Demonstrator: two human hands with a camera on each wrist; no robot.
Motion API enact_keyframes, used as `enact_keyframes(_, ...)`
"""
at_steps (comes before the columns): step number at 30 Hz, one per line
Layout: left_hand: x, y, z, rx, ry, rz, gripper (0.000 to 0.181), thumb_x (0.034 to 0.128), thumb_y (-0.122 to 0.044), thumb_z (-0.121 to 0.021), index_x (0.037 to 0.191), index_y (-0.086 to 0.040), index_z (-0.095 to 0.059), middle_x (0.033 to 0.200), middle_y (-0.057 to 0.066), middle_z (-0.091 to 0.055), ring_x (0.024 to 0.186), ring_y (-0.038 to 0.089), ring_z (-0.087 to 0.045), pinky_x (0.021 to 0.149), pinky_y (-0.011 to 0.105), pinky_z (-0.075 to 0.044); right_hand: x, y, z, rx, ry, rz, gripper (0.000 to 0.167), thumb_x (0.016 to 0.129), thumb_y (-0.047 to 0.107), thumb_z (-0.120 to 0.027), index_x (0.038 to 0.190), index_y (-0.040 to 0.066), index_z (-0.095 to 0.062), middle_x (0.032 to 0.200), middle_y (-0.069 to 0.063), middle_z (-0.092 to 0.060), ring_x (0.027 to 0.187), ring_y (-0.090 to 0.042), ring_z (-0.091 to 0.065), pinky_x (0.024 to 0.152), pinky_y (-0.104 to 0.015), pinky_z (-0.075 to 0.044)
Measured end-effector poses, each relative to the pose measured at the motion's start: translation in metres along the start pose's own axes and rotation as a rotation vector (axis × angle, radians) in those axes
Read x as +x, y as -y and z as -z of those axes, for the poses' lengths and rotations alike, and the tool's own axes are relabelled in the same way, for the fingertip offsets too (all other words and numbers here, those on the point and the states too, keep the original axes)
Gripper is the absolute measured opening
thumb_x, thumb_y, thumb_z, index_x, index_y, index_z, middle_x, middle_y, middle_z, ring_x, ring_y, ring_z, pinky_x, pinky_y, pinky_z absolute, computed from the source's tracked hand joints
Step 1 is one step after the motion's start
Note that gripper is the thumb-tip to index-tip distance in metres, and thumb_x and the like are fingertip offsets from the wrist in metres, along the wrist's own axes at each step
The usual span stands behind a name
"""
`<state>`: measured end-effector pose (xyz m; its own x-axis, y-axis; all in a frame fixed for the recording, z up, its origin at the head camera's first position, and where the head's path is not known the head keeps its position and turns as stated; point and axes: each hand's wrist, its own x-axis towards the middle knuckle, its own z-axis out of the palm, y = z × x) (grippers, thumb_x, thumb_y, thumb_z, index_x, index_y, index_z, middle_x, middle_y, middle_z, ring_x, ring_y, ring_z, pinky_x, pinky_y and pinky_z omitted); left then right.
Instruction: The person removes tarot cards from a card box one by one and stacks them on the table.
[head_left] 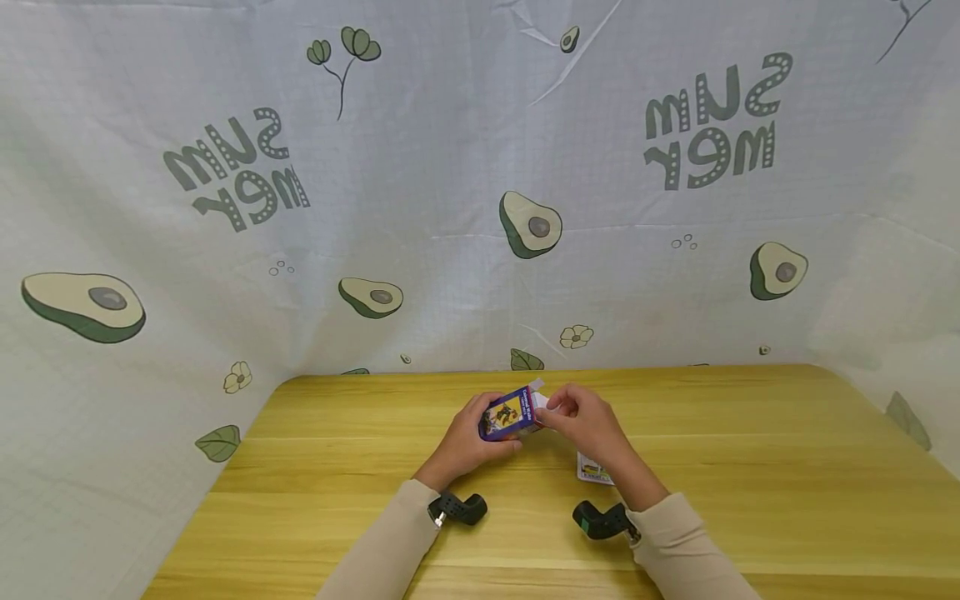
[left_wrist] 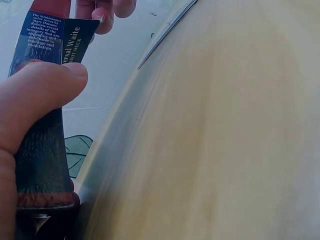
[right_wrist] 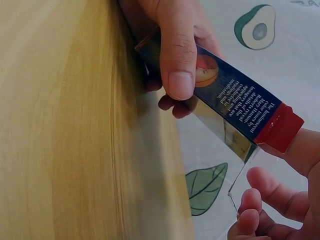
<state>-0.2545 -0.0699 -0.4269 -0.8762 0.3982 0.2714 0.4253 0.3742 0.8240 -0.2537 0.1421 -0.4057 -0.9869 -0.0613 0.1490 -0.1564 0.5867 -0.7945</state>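
Observation:
A dark blue tarot deck box (head_left: 504, 417), with a yellow picture panel and printed title, is held above the table in my left hand (head_left: 467, 437). The left thumb (left_wrist: 47, 90) lies along its text-printed side. At the box's opened end, the flaps stick out, one of them red (right_wrist: 281, 129). My right hand (head_left: 587, 423) pinches at that end, by the pale flap, with its fingers bent. The inside of the box is hidden. Below the right wrist lies a white-bordered card or card stack (head_left: 592, 471), partly covered by the forearm.
The yellow wood-grain table (head_left: 337, 467) runs back to a white hanging cloth (head_left: 450, 167) printed with avocados, leaves and lettering. Black devices are strapped to both wrists, the left one (head_left: 461, 508) and the right one (head_left: 600, 521).

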Motion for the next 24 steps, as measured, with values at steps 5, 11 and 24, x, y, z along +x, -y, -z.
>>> enact_keyframes(5,0.0002,-0.0001,-0.0002,0.002,-0.001,-0.01,0.065,0.079,-0.014,-0.079,0.134,-0.004,-0.047,0.12,0.01,-0.053,0.1,0.022,-0.051,0.087,0.031,-0.043,-0.0008,0.001,-0.0024,-0.011,0.002,-0.007,0.02,0.086,0.024,-0.073,0.091,0.007,-0.063,0.075,-0.003,-0.054,0.072,-0.018,-0.048,0.062,-0.03,-0.04)
enact_keyframes(11,-0.0001,-0.0015,-0.0002,-0.004,-0.001,-0.01,0.065,0.0795,-0.014,-0.079,0.135,-0.004,-0.047,0.121,0.01,-0.053,0.101,0.023,-0.052,0.088,0.031,-0.043,-0.0006,0.0011,-0.0033,-0.009,-0.003,-0.016,0.019,0.086,0.022,-0.072,0.09,0.007,-0.064,0.076,-0.003,-0.055,0.072,-0.018,-0.048,0.062,-0.03,-0.041)
enact_keyframes(24,-0.0004,-0.0022,0.0007,-0.006,0.008,-0.018,0.064,0.0802,-0.014,-0.079,0.134,-0.003,-0.046,0.123,0.012,-0.052,0.103,0.024,-0.051,0.089,0.03,-0.043,0.0007,0.0002,0.0018,-0.025,0.009,-0.03,0.021,0.087,0.027,-0.072,0.089,0.006,-0.069,0.08,-0.003,-0.062,0.075,-0.018,-0.053,0.064,-0.03,-0.045)
